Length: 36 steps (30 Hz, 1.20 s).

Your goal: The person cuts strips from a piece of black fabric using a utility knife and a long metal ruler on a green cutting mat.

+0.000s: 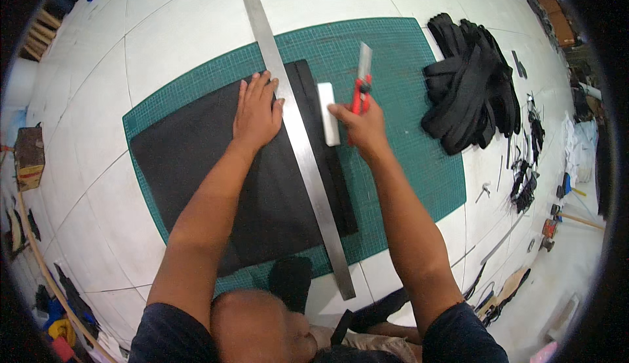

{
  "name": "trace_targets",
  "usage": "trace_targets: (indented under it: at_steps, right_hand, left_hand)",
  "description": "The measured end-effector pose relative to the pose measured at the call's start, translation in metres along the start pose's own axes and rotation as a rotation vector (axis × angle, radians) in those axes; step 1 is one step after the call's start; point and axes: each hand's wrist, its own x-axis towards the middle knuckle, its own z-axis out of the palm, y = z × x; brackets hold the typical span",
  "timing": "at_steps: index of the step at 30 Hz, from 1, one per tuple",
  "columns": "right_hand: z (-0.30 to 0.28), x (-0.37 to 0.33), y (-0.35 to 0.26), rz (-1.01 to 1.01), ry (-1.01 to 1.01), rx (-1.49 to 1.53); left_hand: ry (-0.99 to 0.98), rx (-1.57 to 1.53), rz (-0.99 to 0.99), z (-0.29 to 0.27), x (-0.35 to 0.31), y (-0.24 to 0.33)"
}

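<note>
A long steel ruler (298, 137) lies slantwise across black fabric (216, 160), which rests on a green cutting mat (400, 166). My left hand (257, 114) lies flat on the fabric with fingers spread, its fingertips and thumb against the ruler's left edge. To the right of the ruler, my right hand (367, 127) is closed around a red utility knife (358, 95), its blade pointing away from me. A white oblong block (329, 114) is at my right thumb, over the fabric's right edge. Whether the thumb grips the block or only touches it, I cannot tell.
Bundled black straps (468, 84) lie to the right, partly over the mat's edge. Black scraps (524, 183) and a small metal tool (483, 191) are farther right on the white tiled floor (92, 199). A box (30, 156) stands far left, near a long wooden pole (49, 278).
</note>
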Motion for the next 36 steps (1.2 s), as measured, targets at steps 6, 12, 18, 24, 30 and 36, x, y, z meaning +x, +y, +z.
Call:
trace_targets:
  at_steps: [6,12,18,24,30,36]
  right_hand:
    - [-0.087,-0.144,0.067,0.167,-0.014,0.113]
    - [-0.114,-0.255,0.119,0.274,-0.059,-0.066]
    - [-0.082,-0.282,0.145,0.113,-0.012,-0.172]
    - [-0.072,-0.283,0.147,0.149,0.044,-0.202]
    - [-0.076,-0.279,0.146,0.145,0.002,-0.306]
    - [-0.077,-0.278,0.139,0.141,-0.009,-0.251]
  left_hand:
    - [-0.008,0.068,0.035,0.01,0.001,-0.019]
    - [-0.194,0.101,0.025,-0.004,0.013,-0.015]
    - [-0.457,0.402,0.012,-0.025,0.027,0.013]
    - [-0.651,0.468,0.024,-0.034,0.03,0.013]
    - [-0.612,0.442,0.013,-0.027,0.026,0.009]
    - [-0.601,0.415,0.037,-0.027,0.027,0.004]
